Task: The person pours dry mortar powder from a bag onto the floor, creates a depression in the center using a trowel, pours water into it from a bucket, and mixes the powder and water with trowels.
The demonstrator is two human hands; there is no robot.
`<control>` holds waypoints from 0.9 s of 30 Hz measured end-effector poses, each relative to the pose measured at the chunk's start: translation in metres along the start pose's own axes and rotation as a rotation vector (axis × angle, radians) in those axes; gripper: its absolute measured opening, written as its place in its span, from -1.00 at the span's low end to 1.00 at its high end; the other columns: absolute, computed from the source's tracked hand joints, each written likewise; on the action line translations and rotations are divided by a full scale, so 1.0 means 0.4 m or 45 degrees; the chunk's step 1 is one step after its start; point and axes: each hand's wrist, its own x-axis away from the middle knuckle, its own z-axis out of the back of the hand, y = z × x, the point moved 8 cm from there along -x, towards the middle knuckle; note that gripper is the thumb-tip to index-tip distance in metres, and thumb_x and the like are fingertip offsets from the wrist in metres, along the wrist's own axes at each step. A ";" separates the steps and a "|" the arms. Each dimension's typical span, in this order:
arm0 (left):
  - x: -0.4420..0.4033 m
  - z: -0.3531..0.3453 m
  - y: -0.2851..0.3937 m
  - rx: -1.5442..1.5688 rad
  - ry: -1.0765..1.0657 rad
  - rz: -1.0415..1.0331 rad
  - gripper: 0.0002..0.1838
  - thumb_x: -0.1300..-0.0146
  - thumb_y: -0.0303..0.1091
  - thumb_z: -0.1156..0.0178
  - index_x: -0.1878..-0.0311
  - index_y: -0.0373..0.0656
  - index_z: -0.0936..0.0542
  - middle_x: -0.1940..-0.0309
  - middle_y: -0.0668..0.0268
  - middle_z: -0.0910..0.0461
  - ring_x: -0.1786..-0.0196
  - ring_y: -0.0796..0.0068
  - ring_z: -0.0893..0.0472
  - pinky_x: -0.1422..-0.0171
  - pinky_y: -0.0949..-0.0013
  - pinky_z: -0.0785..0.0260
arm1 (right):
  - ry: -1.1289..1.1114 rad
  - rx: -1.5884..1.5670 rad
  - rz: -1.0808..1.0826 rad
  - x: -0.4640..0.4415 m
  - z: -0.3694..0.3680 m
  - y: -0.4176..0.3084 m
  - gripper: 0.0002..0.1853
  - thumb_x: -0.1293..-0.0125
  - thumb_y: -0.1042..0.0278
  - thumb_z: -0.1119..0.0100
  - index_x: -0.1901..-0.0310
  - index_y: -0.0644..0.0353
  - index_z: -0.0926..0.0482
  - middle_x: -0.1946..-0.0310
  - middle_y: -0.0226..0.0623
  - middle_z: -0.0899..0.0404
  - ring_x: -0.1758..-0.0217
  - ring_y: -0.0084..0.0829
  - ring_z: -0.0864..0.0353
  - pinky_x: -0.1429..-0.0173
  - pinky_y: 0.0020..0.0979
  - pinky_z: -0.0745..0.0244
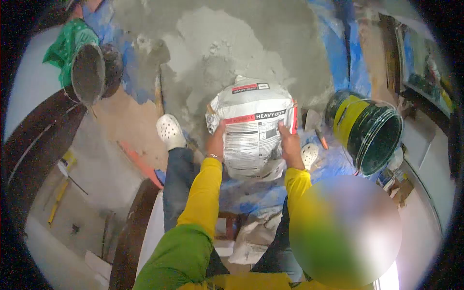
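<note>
Your green-and-yellow sleeve [181, 249] leads to the bag [249, 140], which your left hand [215, 142] and right hand [291, 149] grip between them by its sides. Grey powder [232, 53] lies just beyond the bag; a bucket [350, 123] is to its right.

The left hand [215, 141] and right hand [290, 147] face each other, well apart, in a two-sided grip; thumbs point forward, other fingers mostly hidden; the left wrist [214, 157] bears a band; both forearms [202, 192] reach forward, yellow-sleeved; blur obscures the upper right arm.
</note>
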 end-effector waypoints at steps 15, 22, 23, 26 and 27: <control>0.481 0.140 0.066 -0.606 0.302 -0.057 -0.32 -0.20 0.13 -0.28 -0.13 -0.32 -0.56 -0.05 0.08 -0.61 -0.10 0.26 -0.58 -0.20 0.24 -0.39 | -0.134 -0.050 -0.084 0.419 0.147 -0.064 -0.55 -0.32 0.17 -0.26 -0.08 0.37 -0.54 0.06 -0.28 -0.62 0.02 -0.43 -0.55 -0.06 -0.36 -0.44; 0.615 0.205 -0.167 -0.963 0.039 -0.422 -0.36 -0.18 0.03 -0.32 -0.15 -0.30 -0.53 -0.06 0.02 -0.61 -0.13 0.14 -0.59 -0.21 0.22 -0.38 | -0.410 0.786 0.097 0.527 0.328 0.031 -0.53 -0.35 0.04 -0.12 -0.10 0.26 -0.52 0.15 -0.12 -0.67 0.18 -0.35 -0.62 0.08 -0.28 -0.47; 0.654 0.164 -0.116 -0.804 0.108 -0.301 -0.38 -0.18 0.00 -0.33 -0.16 -0.29 -0.53 -0.06 0.04 -0.61 -0.13 0.15 -0.59 -0.21 0.22 -0.38 | -0.474 0.790 0.164 0.533 0.346 0.064 -0.56 -0.33 0.09 -0.14 -0.08 0.26 -0.54 0.12 -0.12 -0.67 0.12 -0.33 -0.62 0.03 -0.28 -0.47; 0.705 0.162 -0.170 -0.809 -0.047 -0.136 -0.40 -0.16 -0.06 -0.36 -0.15 -0.28 -0.53 -0.06 0.06 -0.62 -0.12 0.20 -0.59 -0.21 0.23 -0.38 | -0.540 0.708 0.231 0.554 0.390 0.126 -0.67 -0.29 0.27 -0.09 -0.05 0.19 -0.57 -0.02 -0.09 -0.61 -0.05 -0.18 -0.57 -0.10 -0.25 -0.44; 0.711 0.167 -0.172 -0.816 -0.038 -0.105 -0.40 -0.16 -0.06 -0.36 -0.15 -0.28 -0.53 -0.06 0.06 -0.62 -0.12 0.20 -0.59 -0.21 0.23 -0.38 | -0.519 0.621 0.263 0.559 0.395 0.117 -0.69 -0.27 0.41 -0.02 -0.04 0.12 -0.59 -0.13 -0.07 -0.56 -0.16 -0.04 -0.52 -0.18 -0.21 -0.41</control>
